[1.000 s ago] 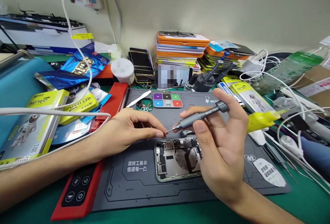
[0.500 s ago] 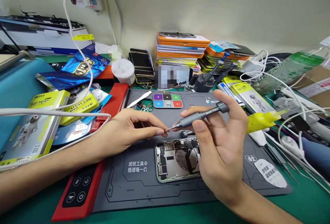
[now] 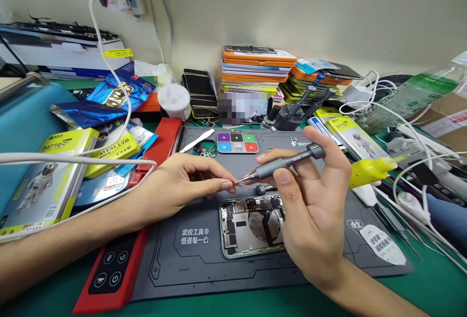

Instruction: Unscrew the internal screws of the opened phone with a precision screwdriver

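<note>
My right hand (image 3: 315, 205) holds a grey precision screwdriver (image 3: 275, 166), its cap end resting against the index finger. The thin tip points left and meets the fingertips of my left hand (image 3: 197, 180). Thumb and index finger of that hand are pinched together at the tip; anything tiny between them is too small to make out. Below both hands an opened phone (image 3: 242, 232) lies on the grey work mat (image 3: 193, 270), its inner parts showing. My right hand covers the phone's right end. Behind the screwdriver lies a dark knurled tool end (image 3: 261, 189), partly hidden.
A red panel with touch buttons (image 3: 105, 283) borders the mat on the left. Battery boxes (image 3: 47, 176) stand beyond it. At the back are a colour-coded tray (image 3: 238, 142), a screwdriver holder (image 3: 290, 118) and stacked orange boxes (image 3: 257, 56). A yellow bottle (image 3: 370, 171), tweezers and cables crowd the right.
The screwdriver and both hands have barely shifted. The left fingertips sit slightly differently around the tip.
</note>
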Demonstrator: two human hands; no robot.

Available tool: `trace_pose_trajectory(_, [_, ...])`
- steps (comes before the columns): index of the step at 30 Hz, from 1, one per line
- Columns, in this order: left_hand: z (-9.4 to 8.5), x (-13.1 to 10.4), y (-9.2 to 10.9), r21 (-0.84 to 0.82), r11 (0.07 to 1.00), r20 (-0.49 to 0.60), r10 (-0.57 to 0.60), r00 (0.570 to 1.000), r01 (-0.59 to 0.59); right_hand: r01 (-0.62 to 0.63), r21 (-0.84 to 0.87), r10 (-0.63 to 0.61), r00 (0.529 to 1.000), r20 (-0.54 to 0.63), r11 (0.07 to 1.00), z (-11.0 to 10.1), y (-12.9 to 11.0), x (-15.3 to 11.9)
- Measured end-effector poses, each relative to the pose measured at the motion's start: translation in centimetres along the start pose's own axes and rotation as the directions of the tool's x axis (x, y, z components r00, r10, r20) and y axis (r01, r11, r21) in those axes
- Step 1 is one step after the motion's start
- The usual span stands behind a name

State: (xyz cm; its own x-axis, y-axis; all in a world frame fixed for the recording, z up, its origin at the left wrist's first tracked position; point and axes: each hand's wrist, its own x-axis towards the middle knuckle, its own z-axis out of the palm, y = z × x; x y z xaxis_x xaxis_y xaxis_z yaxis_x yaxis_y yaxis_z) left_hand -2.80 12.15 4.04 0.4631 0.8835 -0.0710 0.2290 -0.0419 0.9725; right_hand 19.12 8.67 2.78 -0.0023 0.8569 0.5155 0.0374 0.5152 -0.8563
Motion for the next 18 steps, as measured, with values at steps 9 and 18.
trace_pose_trajectory(9, [0.05,-0.06,0.17,-0.087,0.996,-0.011,-0.007,1.000,0.006,-0.055,0.005,0.055,0.998,-0.030,0.998,0.17,-0.31,-0.20])
trace_pose_trajectory(18, [0.12,-0.10,0.46,-0.092,0.996,-0.019,0.007,1.000,-0.009,-0.177,0.092,0.180,0.983,-0.022,0.980,0.08,-0.56,0.15])
